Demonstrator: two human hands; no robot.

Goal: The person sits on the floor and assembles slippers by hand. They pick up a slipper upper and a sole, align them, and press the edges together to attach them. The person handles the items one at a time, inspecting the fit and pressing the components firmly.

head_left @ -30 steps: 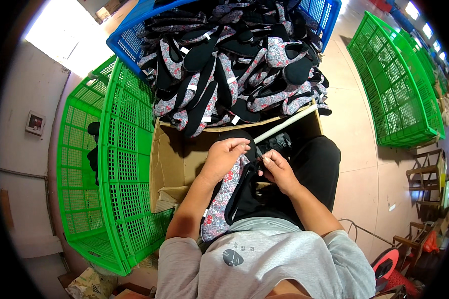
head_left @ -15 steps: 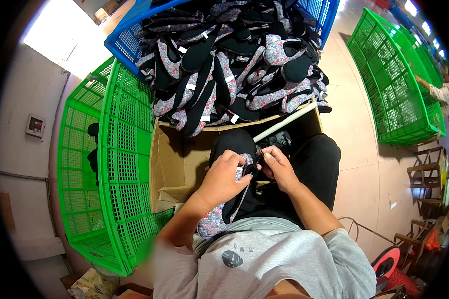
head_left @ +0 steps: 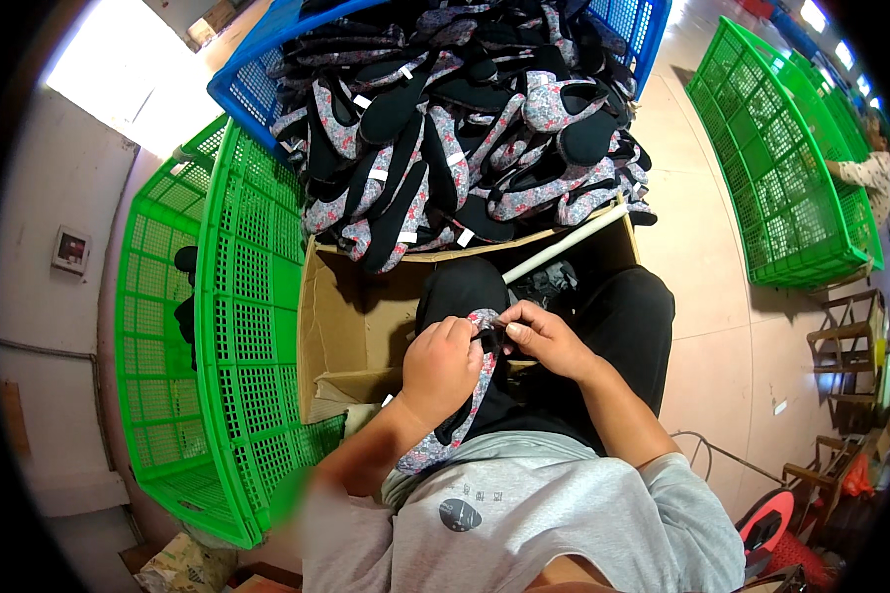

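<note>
A floral fabric shoe point(head_left: 487, 381) with a black lining lies across my lap, its heel-to-toe length running from my knees toward my grey shirt. My left hand point(head_left: 443, 364) is closed round its upper end, fingers curled over the edge. Beside it, my right hand point(head_left: 549, 341) is closed in a pinch against the black part at that same end. What sits between the right fingertips is too small to make out. Beyond my knees, a large heap of similar floral shoes with black soles point(head_left: 445, 148) is piled up, several carrying small white tags.
The heap fills a blue crate point(head_left: 242, 84) behind an open cardboard box point(head_left: 331, 326). A pale tube point(head_left: 564, 242) slants across the box. Green crates point(head_left: 252, 346) stand at left; another green crate point(head_left: 771, 158) is at right, with a person's sleeve point(head_left: 870, 176) beside it.
My right hand has turned and closed in on the shoe's upper end; a small dark item seen at its fingertips no longer shows. My left hand has rolled over the shoe, which has tilted.
</note>
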